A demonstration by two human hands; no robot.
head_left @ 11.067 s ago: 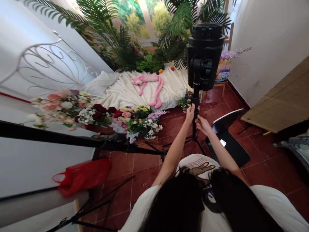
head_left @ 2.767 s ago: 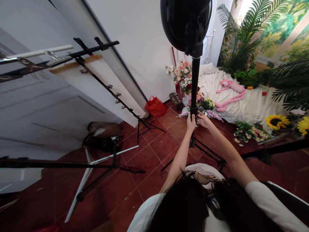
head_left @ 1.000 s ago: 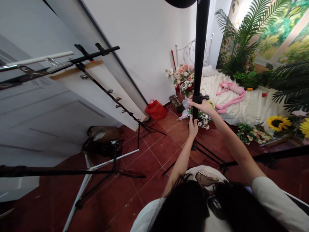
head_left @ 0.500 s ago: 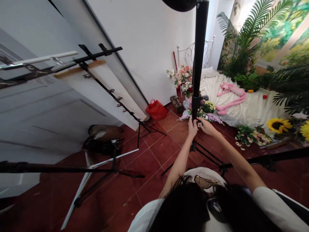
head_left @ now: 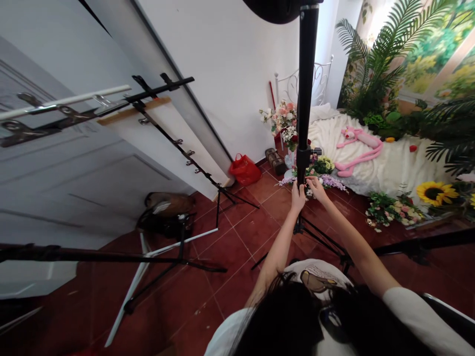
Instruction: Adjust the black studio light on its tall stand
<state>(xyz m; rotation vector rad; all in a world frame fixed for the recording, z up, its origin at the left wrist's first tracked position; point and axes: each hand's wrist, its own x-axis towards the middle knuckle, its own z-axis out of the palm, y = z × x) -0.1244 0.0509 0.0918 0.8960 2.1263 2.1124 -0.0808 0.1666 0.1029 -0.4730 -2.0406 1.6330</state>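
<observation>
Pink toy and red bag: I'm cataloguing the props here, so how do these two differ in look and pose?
The pink toy has long, thin limbs; the red bag has a wide body with a handle sticking up. The toy lies sprawled on the cream blanket, while the bag sits on the tiled floor. Both look soft.

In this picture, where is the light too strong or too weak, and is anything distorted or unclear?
Head view: bright, washed-out patch beside the palm; hair nearly black, without detail; floor dim at lower left; wide-angle stretching toward the edges; lamp cut off by the top edge; pole clear, but right hand's fingertips too small to read well.
</observation>
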